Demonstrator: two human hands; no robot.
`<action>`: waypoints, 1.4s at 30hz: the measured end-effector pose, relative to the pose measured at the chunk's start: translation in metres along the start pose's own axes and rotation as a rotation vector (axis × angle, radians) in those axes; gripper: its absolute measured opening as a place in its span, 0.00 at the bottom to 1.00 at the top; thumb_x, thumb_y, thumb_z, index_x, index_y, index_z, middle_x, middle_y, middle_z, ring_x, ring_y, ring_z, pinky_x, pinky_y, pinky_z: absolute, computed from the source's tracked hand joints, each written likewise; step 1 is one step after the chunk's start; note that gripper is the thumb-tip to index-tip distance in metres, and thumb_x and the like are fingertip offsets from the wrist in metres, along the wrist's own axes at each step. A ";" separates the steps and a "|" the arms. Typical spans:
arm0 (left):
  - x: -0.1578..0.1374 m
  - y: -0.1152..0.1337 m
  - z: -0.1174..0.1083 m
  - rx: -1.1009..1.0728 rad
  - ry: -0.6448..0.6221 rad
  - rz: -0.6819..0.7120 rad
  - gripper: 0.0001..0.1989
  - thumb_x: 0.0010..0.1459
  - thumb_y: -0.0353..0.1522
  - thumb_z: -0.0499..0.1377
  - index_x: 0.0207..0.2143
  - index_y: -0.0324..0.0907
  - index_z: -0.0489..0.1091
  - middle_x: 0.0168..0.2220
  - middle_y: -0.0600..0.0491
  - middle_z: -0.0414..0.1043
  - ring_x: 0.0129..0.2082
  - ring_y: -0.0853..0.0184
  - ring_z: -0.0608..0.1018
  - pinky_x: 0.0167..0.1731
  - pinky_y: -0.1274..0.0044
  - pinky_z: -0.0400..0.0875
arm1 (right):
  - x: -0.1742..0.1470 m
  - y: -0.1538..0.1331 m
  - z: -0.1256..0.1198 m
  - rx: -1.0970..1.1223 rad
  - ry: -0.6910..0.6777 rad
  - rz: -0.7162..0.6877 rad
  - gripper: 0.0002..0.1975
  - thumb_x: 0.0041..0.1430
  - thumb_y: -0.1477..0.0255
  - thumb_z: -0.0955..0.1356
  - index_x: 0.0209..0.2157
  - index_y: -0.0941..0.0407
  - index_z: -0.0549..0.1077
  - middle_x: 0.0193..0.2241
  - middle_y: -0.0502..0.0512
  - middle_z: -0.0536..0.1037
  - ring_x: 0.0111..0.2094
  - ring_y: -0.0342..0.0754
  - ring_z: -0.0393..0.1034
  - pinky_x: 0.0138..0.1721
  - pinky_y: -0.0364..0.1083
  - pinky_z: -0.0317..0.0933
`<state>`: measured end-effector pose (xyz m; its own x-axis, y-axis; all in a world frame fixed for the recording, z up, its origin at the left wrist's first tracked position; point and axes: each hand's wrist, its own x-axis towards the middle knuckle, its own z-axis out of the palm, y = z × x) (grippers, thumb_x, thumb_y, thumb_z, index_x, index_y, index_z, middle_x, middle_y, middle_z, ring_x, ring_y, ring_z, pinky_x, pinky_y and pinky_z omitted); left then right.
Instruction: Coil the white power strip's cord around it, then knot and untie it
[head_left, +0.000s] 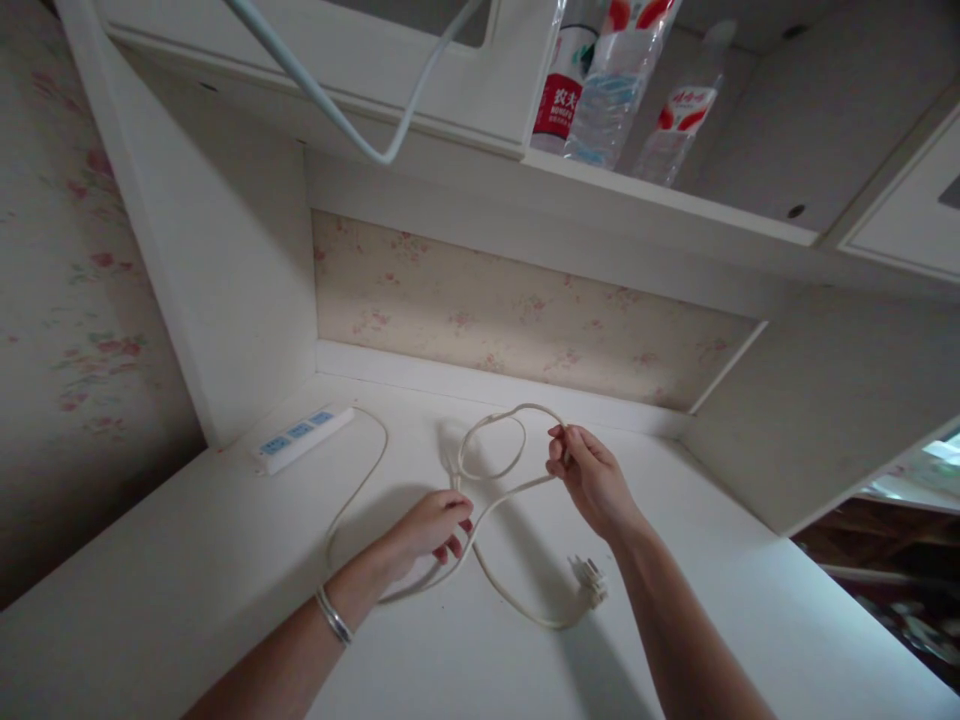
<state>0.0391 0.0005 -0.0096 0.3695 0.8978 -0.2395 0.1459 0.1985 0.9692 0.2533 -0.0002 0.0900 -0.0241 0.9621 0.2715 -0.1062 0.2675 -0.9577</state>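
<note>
A long cream power cord [517,607] runs from a white power strip [300,440] with blue sockets, lying at the left of the desk. Part of the cord forms a raised loop between my hands. My right hand [589,470] pinches the cord at the loop's right side. With its fingers curled, my left hand [435,525] holds the cord at the loop's lower left; its fingers partly hide the grip. The cord's plug [592,583], prongs pointing up and away, is below my right hand, near the right forearm.
The white desk [420,670] has side panels and a low back strip. Above it, a shelf [675,205] holds plastic bottles [679,125] and a red-labelled bottle [561,95]. A pale cable or tube [337,115] hangs in front of the upper cabinet. Floral wallpaper [90,300] covers the left wall.
</note>
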 end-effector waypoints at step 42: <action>-0.003 0.014 -0.005 0.410 0.610 0.528 0.18 0.63 0.41 0.45 0.49 0.45 0.64 0.42 0.50 0.75 0.38 0.64 0.77 0.39 0.75 0.69 | -0.047 0.037 0.047 -1.237 -0.061 -0.676 0.15 0.60 0.74 0.61 0.49 0.55 0.66 0.46 0.59 0.70 0.46 0.52 0.63 0.47 0.51 0.57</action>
<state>0.0352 0.0028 0.0049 -0.0520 0.9080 0.4158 0.4539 -0.3494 0.8197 0.2037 -0.0382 0.0465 -0.3662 0.6361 0.6792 0.8137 0.5730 -0.0979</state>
